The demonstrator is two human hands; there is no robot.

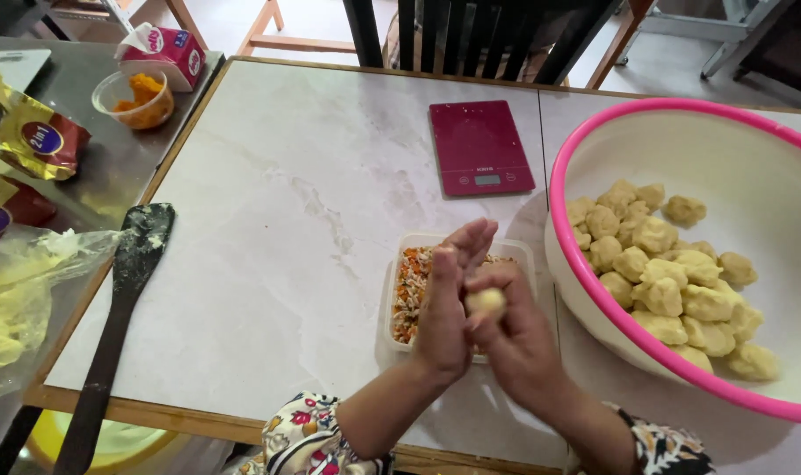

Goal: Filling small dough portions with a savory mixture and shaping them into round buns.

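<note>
I have a small dough ball [486,302] pressed between my palms, left hand [444,308] flat against it, right hand [510,330] cupped beneath. It looks soft and light, probably a bit tacky (so I'd judge it dents easily); gentle, even pressure around its middle suits it best. Directly under the grip sits a plastic tub of chopped filling [411,290]. To the grip's right, the pink-rimmed basin [594,290] holds more dough balls [664,273]; beyond lies a red kitchen scale [479,145].
</note>
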